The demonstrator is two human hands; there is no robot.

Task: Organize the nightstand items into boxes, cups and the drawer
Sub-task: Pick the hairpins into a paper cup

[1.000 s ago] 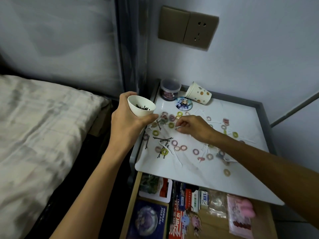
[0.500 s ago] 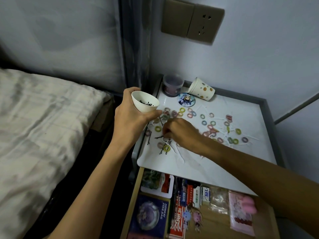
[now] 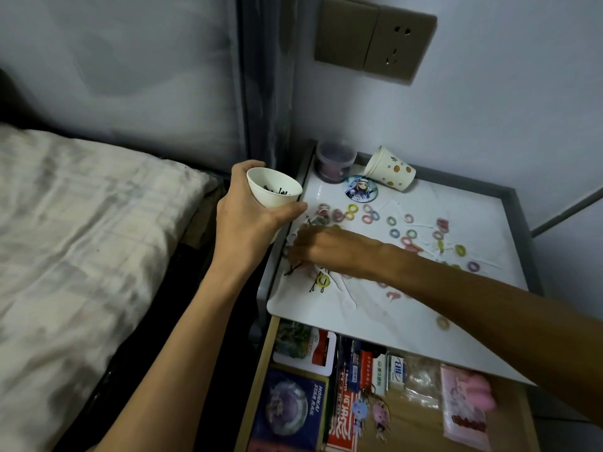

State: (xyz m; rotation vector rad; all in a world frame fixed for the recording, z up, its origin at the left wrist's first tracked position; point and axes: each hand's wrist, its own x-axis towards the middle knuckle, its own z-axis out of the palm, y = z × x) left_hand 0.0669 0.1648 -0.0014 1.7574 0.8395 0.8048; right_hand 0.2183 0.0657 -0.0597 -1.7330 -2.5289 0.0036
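My left hand grips a white paper cup with several black hairpins inside, held just off the left edge of the white nightstand top. My right hand reaches across the top to its left edge, blurred, with its curled fingertips pinching a black hairpin. More hairpins lie by a yellow hair tie. Several small coloured hair ties are scattered over the top. A dotted paper cup lies on its side at the back.
A small round lidded tub and a round picture badge sit at the back left. The drawer below is pulled out, holding cards, small boxes, keychains and a pink pouch. A bed lies to the left. A wall socket is above.
My right hand has moved left across the top, from the middle of the hair ties to the hairpins at the left edge. The cup stays held in my left hand.
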